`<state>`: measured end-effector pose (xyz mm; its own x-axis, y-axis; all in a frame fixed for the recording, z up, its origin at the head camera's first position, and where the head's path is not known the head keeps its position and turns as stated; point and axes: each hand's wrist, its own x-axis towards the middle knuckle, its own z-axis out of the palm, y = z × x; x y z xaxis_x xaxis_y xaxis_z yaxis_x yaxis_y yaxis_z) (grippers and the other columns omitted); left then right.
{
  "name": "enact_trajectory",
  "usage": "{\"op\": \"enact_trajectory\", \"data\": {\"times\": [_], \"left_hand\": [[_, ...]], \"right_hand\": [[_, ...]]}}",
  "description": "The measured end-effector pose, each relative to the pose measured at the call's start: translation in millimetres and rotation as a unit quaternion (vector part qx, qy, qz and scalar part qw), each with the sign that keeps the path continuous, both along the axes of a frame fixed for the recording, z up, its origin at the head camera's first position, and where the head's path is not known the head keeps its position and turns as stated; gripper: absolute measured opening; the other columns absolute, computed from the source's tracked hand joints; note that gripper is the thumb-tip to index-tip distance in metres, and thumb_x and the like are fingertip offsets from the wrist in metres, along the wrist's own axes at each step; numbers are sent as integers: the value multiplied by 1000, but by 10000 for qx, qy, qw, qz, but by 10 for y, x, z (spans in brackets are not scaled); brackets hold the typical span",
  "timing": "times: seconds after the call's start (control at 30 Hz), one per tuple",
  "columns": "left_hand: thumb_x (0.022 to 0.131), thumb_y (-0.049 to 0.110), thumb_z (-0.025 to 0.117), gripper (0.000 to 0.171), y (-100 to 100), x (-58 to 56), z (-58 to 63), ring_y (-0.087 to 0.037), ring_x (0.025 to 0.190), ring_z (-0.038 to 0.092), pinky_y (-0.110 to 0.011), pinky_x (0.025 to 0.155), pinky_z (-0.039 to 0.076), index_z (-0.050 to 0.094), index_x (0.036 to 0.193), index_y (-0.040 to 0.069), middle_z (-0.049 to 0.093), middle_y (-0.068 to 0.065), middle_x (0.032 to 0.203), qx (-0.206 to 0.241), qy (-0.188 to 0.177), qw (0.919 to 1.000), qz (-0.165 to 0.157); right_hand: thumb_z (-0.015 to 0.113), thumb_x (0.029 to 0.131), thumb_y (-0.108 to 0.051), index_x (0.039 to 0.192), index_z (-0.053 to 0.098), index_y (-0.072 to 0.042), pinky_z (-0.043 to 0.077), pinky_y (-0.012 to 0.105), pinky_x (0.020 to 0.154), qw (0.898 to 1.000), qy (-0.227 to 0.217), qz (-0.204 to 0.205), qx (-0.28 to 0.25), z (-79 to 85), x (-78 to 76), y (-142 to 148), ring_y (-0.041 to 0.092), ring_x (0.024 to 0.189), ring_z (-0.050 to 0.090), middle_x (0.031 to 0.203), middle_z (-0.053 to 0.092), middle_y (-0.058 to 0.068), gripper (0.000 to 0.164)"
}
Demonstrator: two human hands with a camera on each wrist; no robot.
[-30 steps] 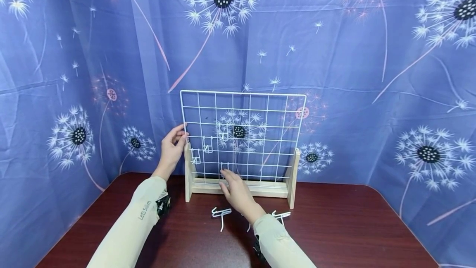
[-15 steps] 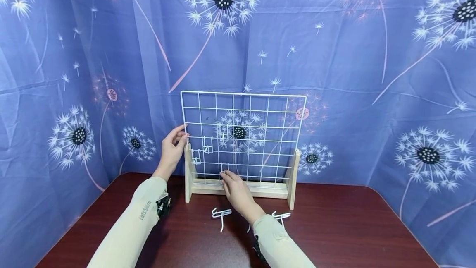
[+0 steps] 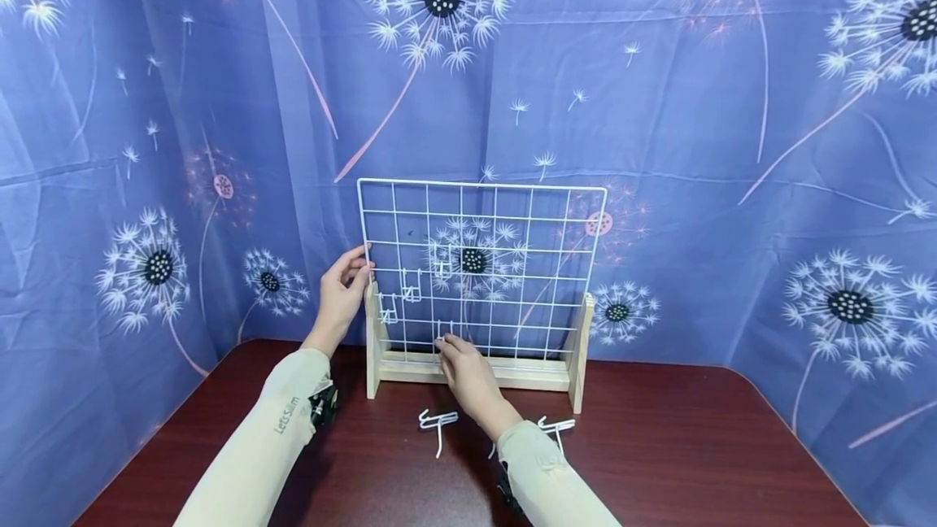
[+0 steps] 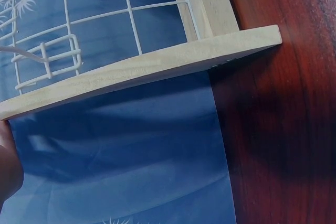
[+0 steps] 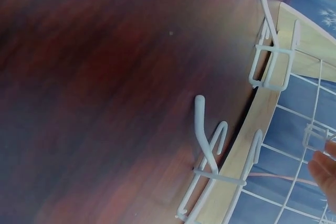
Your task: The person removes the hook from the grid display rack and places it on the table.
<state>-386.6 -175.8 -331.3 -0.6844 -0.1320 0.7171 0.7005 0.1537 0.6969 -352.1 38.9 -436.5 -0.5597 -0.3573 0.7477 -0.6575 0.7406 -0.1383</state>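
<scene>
A white wire grid panel (image 3: 505, 283) stands upright in a wooden stand (image 3: 476, 372). My left hand (image 3: 339, 299) grips its left edge, just above the wooden side post. White wire hooks hang on the grid's left part: a low hook (image 3: 388, 311), a middle hook (image 3: 411, 286) and a higher hook (image 3: 442, 263). Low on the grid, my right hand (image 3: 472, 381) pinches another wire hook (image 5: 316, 136) at its front end, fingers partly covering it. In the left wrist view, one hung hook (image 4: 62, 56) shows close to the wooden side post (image 4: 157, 64).
Loose hooks lie on the dark red table (image 3: 659, 446) before the stand: a left hook (image 3: 439, 421), a right hook (image 3: 558, 426), and one mostly hidden by my right forearm. A blue dandelion-print curtain (image 3: 622, 120) surrounds the table's back and sides.
My right hand's spread thumb and fingers have drawn together on the low hook. The left hand keeps its grip at the panel's edge, and the loose hooks lie as before.
</scene>
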Motion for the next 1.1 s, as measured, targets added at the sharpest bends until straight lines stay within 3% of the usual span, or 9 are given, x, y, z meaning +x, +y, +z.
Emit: {"op": "enact_trajectory", "data": {"times": [0.2,0.57,0.77,1.1], "left_hand": [[85,-5,51,33,20,23,-1,-46,86,50,-13,61,43,52,118,-6,55,-31,94,24,-134,9999,-33],[85,-5,51,32,19,25,-18,-47,83,51,-16,63,45,52,117,-5,55,-31,92,-50,57,9999,-79],[85,-6,51,32,21,26,-9,-48,83,50,-17,63,46,52,117,-6,55,-32,92,-41,77,9999,-78],[85,-7,51,32,-1,-2,-7,-46,82,51,-15,62,44,52,117,-7,55,-32,92,-18,125,9999,-56]], "right_hand": [[57,84,-9,104,65,-7,42,40,89,9998,-114,-8,-143,-8,2,4,26,95,59,104,61,13,22],[58,84,-9,103,66,-7,41,40,92,9998,-73,43,-182,7,42,21,27,94,60,104,61,13,21],[57,85,-9,103,65,-8,43,42,88,9997,92,112,-184,29,32,26,27,96,59,105,61,15,20],[57,84,-9,104,65,-10,47,36,82,9997,132,86,-166,67,26,38,26,96,58,107,61,12,21]]}}
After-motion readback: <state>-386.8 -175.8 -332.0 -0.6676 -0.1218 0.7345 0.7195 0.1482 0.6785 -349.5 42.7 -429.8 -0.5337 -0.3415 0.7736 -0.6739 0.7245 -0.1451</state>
